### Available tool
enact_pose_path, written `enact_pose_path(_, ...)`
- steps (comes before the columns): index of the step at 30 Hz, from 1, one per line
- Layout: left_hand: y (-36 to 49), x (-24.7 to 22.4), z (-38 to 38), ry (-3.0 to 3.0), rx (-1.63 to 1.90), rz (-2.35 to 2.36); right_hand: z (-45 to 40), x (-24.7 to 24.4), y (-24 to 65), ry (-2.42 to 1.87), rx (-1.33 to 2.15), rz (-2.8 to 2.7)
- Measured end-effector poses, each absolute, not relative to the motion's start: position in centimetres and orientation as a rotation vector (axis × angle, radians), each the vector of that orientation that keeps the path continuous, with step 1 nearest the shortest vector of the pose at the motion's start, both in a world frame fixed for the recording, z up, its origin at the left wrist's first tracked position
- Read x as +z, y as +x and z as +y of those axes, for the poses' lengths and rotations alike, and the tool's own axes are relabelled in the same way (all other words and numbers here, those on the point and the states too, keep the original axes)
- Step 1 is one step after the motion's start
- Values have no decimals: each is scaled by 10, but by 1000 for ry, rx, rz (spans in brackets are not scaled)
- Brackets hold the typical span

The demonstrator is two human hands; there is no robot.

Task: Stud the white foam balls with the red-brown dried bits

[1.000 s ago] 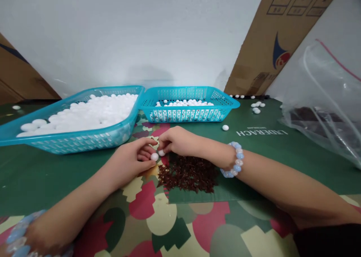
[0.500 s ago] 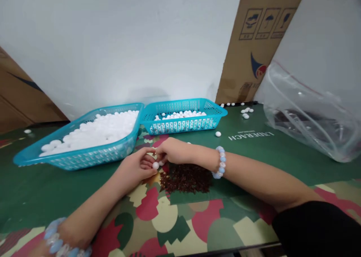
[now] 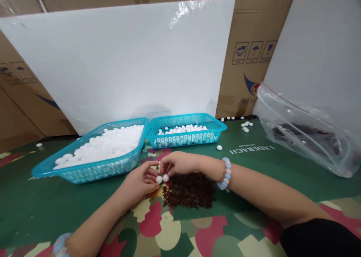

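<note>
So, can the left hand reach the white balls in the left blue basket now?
Probably yes: the left hand is near the open-topped left blue basket, with only its rim to clear, though the fingers seem to hold another white ball.

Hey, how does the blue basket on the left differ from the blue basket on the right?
The left basket reaches closer to you, while the right basket sits farther back. The left basket lies at a slant; the right basket stands more squarely along the white board. The left basket shows many more white balls than the right basket. Both have perforated sides.
</note>
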State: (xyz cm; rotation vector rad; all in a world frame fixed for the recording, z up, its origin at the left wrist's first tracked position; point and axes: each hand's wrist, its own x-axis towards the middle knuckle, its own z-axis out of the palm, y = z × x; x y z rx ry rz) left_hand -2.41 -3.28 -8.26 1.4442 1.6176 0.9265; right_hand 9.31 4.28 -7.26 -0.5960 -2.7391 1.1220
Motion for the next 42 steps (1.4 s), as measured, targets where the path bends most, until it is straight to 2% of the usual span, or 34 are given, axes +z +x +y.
enact_pose_path(15,-20,-76,-36,1433,913,1611,39,-63,100,-645,1142,-2779)
enact_pose_path(22,-23,-81,-35,1495,884,1621,37,-64,100,-627,1039,-2769)
enact_pose_path(26,-23,-77,-37,1561,879,1646,39,-63,99,-620,1144,-2664)
enact_pose_path(31,-19,-66,-45,1587,1174,1863,37,-56,102,-530,1329,-2420)
enact_pose_path(37,-15,-61,-52,1295,1675,1419,25,-43,104,-313,1578,-1967)
enact_pose_path(42,-12,-60,-57,1368,1790,1257,18,-42,104,-207,1513,-1883)
